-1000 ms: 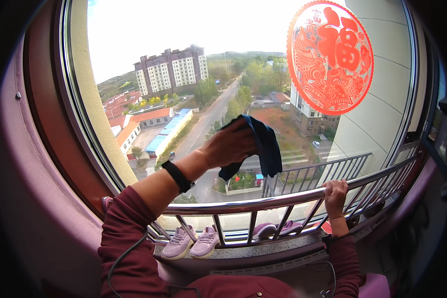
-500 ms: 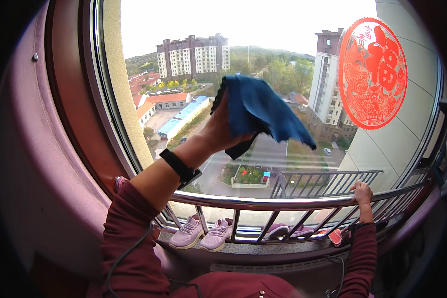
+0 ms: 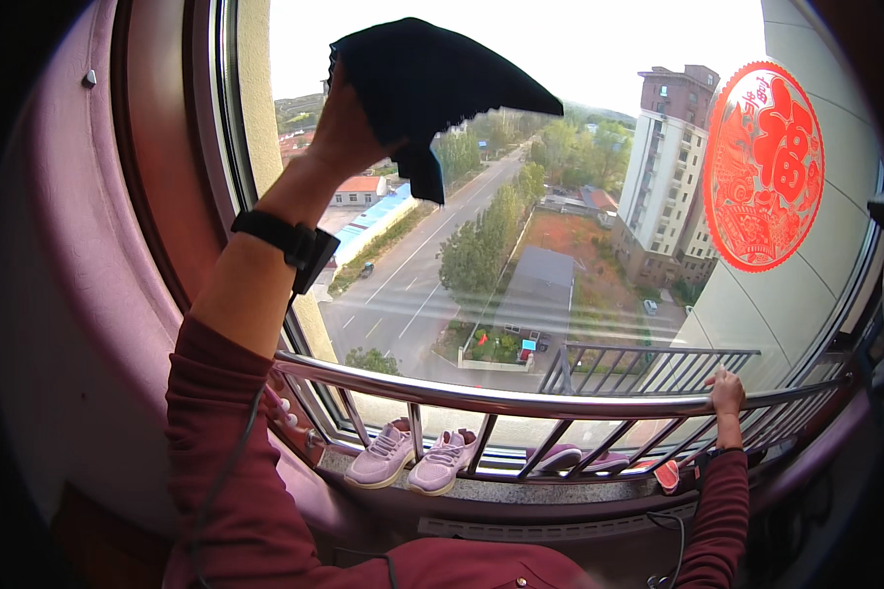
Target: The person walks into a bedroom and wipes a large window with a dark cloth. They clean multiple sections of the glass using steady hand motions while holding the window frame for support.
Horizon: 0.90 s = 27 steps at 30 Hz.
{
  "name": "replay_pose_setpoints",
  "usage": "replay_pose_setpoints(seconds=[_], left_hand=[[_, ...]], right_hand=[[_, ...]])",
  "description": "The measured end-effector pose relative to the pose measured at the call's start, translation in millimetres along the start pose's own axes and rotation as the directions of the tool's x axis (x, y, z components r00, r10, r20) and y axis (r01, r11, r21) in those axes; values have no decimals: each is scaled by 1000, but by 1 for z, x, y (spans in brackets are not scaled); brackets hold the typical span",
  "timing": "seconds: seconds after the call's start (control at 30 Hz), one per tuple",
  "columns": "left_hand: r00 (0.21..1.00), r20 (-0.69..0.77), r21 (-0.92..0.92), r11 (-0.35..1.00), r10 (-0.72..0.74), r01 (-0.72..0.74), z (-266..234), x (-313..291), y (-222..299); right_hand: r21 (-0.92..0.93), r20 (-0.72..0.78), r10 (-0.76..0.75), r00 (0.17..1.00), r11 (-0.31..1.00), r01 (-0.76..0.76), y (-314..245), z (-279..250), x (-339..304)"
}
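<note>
High at the upper left of the window glass, my left hand (image 3: 347,128) is closed on a dark blue cloth (image 3: 432,79). The cloth spreads to the right, with one corner hanging down; it hides most of the fingers. Whether it presses on the glass I cannot tell. Lower right, my right hand (image 3: 726,391) grips the metal railing (image 3: 521,403) that runs across the front of the window. A black band (image 3: 290,241) circles my left wrist.
Pink lace-up shoes (image 3: 444,461) stand on the stone sill behind the bars, with purple shoes (image 3: 557,457) and a red item (image 3: 666,476) farther right. A round red paper decoration (image 3: 766,167) is on the glass at right. A lilac curtain or padded wall (image 3: 59,236) borders the left.
My left hand has moved up and to the left with the cloth, which now looks darker against the sky. My right hand stays on the railing. The view has shifted slightly.
</note>
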<state>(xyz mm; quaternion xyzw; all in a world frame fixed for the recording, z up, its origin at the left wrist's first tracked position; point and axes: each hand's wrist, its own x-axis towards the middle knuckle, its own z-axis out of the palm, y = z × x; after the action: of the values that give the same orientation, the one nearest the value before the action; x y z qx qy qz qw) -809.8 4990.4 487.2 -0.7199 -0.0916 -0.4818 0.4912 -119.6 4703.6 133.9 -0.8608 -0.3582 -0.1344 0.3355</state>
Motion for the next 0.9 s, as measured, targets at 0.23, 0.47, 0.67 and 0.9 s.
replay_pose_setpoints(seconds=[0.23,0.47,0.67,0.9], left_hand=[[922,204,-303,874,-329,379,24,-16,30],[750,632,1,968,194,-251,-14,-135,129],[781,592,-65,977,201,-202,-20,-107,58],[963,193,193,969,-189,152,-16,-9,-63]], right_hand=[[-31,11,22,1000,999,-22,-10,-8,-4],[-48,-25,11,1000,999,-12,-15,-11,-7],[-48,-30,23,999,999,-24,-8,-6,-4],[-35,-3,65,998,997,-66,-13,-12,-8]])
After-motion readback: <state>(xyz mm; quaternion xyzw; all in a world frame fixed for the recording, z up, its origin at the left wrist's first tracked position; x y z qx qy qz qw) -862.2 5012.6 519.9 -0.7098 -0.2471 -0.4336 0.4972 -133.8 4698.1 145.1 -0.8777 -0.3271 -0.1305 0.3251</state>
